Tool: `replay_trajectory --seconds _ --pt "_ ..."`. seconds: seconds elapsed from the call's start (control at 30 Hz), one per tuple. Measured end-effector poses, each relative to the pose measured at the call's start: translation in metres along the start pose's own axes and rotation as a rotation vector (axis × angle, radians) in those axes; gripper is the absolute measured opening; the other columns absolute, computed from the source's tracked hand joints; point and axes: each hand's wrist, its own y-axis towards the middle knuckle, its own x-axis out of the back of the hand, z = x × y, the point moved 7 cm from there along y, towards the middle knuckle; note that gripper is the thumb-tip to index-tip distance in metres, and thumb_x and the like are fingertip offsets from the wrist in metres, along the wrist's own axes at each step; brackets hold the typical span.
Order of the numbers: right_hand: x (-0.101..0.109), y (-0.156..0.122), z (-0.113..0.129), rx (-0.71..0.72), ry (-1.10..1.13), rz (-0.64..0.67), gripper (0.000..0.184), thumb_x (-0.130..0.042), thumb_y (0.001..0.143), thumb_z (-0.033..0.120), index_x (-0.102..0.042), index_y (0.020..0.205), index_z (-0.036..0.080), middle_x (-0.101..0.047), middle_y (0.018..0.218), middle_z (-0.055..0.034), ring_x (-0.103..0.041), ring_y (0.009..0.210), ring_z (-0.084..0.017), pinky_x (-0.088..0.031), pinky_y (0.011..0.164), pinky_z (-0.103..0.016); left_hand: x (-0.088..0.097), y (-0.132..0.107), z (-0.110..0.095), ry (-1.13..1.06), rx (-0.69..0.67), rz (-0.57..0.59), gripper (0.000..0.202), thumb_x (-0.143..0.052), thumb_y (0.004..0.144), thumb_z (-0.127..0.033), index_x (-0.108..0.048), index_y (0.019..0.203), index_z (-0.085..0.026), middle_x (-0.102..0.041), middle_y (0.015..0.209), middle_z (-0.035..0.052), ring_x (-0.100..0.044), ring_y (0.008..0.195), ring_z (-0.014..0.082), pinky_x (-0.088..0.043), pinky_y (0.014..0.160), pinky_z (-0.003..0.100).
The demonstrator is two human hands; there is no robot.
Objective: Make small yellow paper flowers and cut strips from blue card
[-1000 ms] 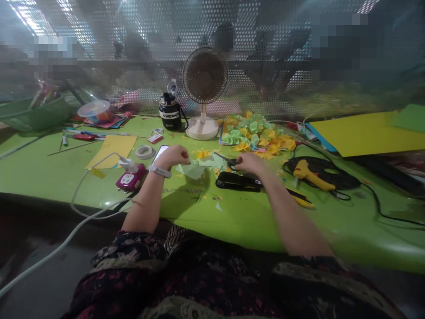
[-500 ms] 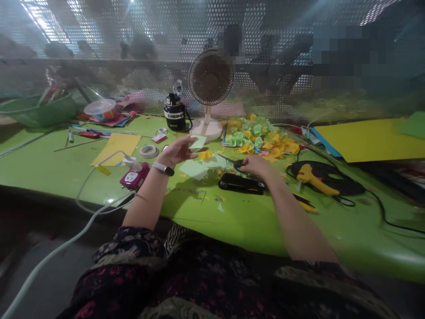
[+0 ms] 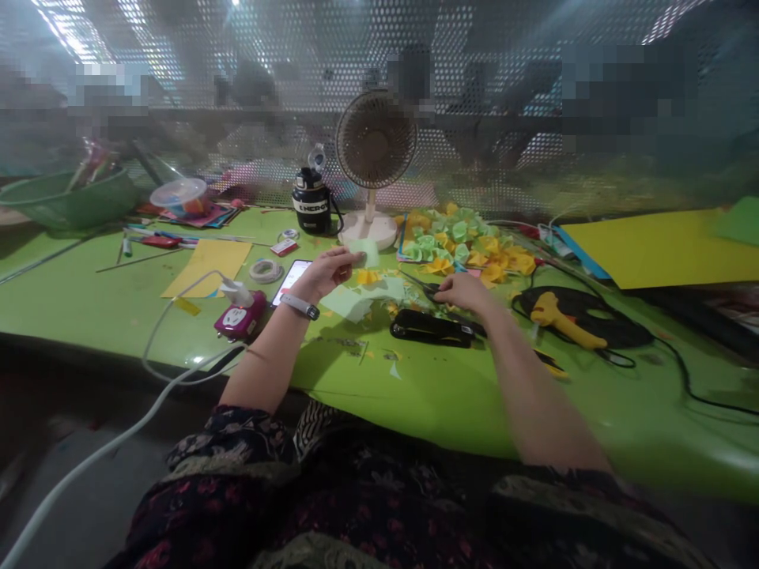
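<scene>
My left hand (image 3: pixel 328 273) pinches a small pale green paper piece (image 3: pixel 366 252) between its fingers, above the green tabletop (image 3: pixel 368 387). My right hand (image 3: pixel 464 292) is shut on a pair of black-handled scissors (image 3: pixel 425 284), whose blades point left toward the paper. Just below them lies a larger pale green paper sheet (image 3: pixel 354 302) with yellow scraps around it. A black stapler (image 3: pixel 432 327) sits under my right hand, not touching it. Heaped behind is a pile of yellow and green paper flowers (image 3: pixel 462 241).
A smartphone (image 3: pixel 290 282), a tape roll (image 3: pixel 266 271) and a pink power socket (image 3: pixel 240 314) lie left of my hands. A yellow glue gun (image 3: pixel 566 328), a desk fan (image 3: pixel 375 138) and a black insulated bottle (image 3: pixel 311 201) stand nearby. Cables cross the table.
My left hand has moved down and closed on the small green piece. My right hand has shifted slightly, with the scissor blades now showing clearly. The view has barely moved.
</scene>
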Motion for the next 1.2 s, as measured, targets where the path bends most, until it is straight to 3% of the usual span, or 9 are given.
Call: replay_trajectory --seconds 0.13,0.23,0.43,0.67,0.77,0.93,1.03,1.2 --pt "0.011 -0.007 -0.002 -0.029 0.353 -0.016 0.004 -0.074 0.079 0.018 -0.071 0.079 0.016 -0.076 0.08 -0.0062 -0.072 0.069 -0.017 -0.051 0.059 -0.023 -0.004 -0.003 0.001 -0.069 0.02 0.007 0.019 -0.078 0.078 -0.014 -0.06 0.08 -0.017 -0.072 0.082 0.0001 -0.072 0.072 0.0102 -0.055 0.065 0.018" --pt "0.012 -0.013 0.005 -0.027 0.64 0.027 0.006 -0.074 0.08 0.013 -0.068 0.08 0.015 -0.077 0.081 -0.007 -0.074 0.067 -0.016 -0.055 0.057 -0.022 -0.012 -0.007 0.001 -0.077 0.033 0.017 0.014 -0.074 0.083 -0.012 -0.06 0.085 -0.017 -0.072 0.084 0.0025 -0.076 0.084 0.015 -0.054 0.061 0.016" --pt "0.006 -0.021 0.028 0.039 1.046 0.13 0.02 -0.084 0.074 0.013 -0.064 0.08 0.015 -0.077 0.077 -0.0059 -0.073 0.062 -0.014 -0.065 0.069 -0.03 -0.015 -0.009 0.003 -0.056 0.017 -0.072 0.015 -0.072 0.083 -0.006 -0.06 0.087 -0.015 -0.07 0.078 -0.0004 -0.074 0.074 0.0096 -0.047 0.054 0.012" --pt "0.002 -0.023 0.042 0.163 1.108 0.105 0.034 -0.093 0.065 0.031 -0.066 0.08 0.016 -0.075 0.079 -0.0038 -0.071 0.068 -0.012 -0.064 0.065 -0.023 -0.019 -0.012 0.003 0.081 -0.008 -0.037 0.022 -0.084 0.074 -0.022 -0.066 0.084 -0.014 -0.071 0.08 0.0006 -0.07 0.07 0.007 -0.039 0.051 0.013" --pt "0.002 -0.026 0.049 0.208 1.144 0.089 0.042 -0.093 0.062 0.042 -0.066 0.081 0.017 -0.074 0.081 -0.0029 -0.071 0.073 -0.013 -0.063 0.063 -0.023 -0.024 -0.013 0.006 0.041 0.008 -0.009 0.023 -0.083 0.074 -0.02 -0.062 0.082 -0.014 -0.071 0.081 0.0014 -0.072 0.073 0.0102 -0.042 0.053 0.015" --pt "0.003 -0.031 0.058 0.232 1.163 0.069 0.043 -0.089 0.068 0.048 -0.064 0.089 0.019 -0.073 0.087 -0.0014 -0.07 0.068 -0.011 -0.065 0.066 -0.026 -0.034 -0.014 0.013 0.021 0.033 0.062 0.028 -0.08 0.076 -0.014 -0.06 0.095 -0.016 -0.074 0.096 0.0053 -0.075 0.077 0.015 -0.05 0.059 0.021" --pt "0.002 -0.03 0.059 0.232 1.169 0.047 0.04 -0.086 0.072 0.047 -0.063 0.092 0.02 -0.073 0.092 -0.0022 -0.069 0.066 -0.011 -0.064 0.063 -0.025 -0.034 -0.014 0.013 0.073 0.009 0.085 0.029 -0.082 0.074 -0.016 -0.062 0.095 -0.016 -0.073 0.089 0.0023 -0.072 0.072 0.0114 -0.049 0.058 0.019" --pt "0.009 -0.026 0.054 0.263 1.18 -0.073 0.042 -0.083 0.075 0.051 -0.06 0.095 0.022 -0.074 0.102 -0.0037 -0.074 0.082 -0.015 -0.063 0.07 -0.025 -0.028 -0.01 0.013 0.111 -0.017 0.065 0.024 -0.083 0.074 -0.02 -0.061 0.081 -0.015 -0.067 0.078 -0.0018 -0.065 0.065 0.0058 -0.049 0.058 0.015"
